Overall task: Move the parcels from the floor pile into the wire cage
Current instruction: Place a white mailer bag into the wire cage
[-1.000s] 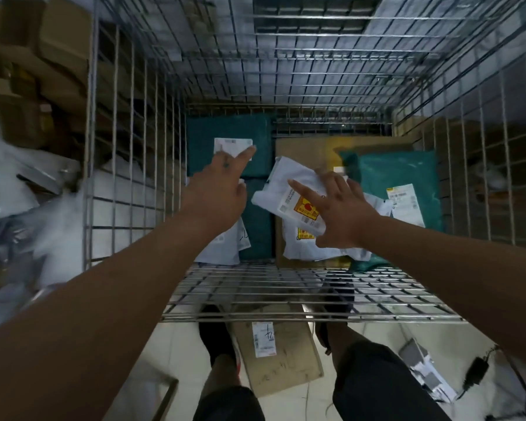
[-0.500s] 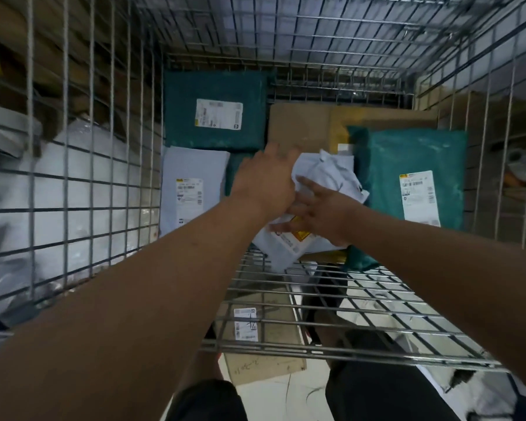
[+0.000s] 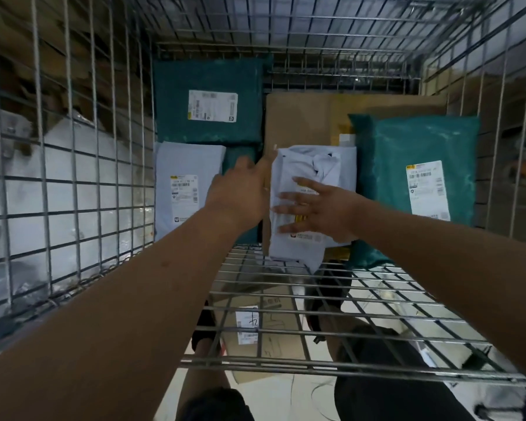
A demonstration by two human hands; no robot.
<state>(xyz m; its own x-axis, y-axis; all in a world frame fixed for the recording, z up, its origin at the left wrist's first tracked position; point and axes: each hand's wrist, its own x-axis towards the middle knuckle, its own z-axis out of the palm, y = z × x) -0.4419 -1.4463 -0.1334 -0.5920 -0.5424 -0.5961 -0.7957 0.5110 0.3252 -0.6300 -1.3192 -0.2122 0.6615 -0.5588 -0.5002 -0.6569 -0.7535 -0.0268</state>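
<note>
Both my arms reach into the wire cage (image 3: 286, 281). A crumpled white parcel (image 3: 312, 165) stands on end against a brown cardboard box (image 3: 301, 120) in the cage's middle. My right hand (image 3: 319, 208) lies flat on the parcel's front with fingers spread. My left hand (image 3: 240, 192) is at the parcel's left edge, its fingers apart and mostly hidden behind it. Other parcels stand in the cage: a dark green one (image 3: 207, 80) at the back left, a white one (image 3: 186, 183) below it, a teal one (image 3: 419, 183) at the right.
Wire walls close the cage at left (image 3: 73, 165), right and back. Through the cage floor I see a flat cardboard parcel (image 3: 264, 332) on the tiled floor and the person's legs. White bagged parcels (image 3: 22, 189) lie outside the left wall.
The white parcel was turned from a slant to upright against the cardboard box. My left hand left the white parcel at the left and came to this one; my right hand flattened on it.
</note>
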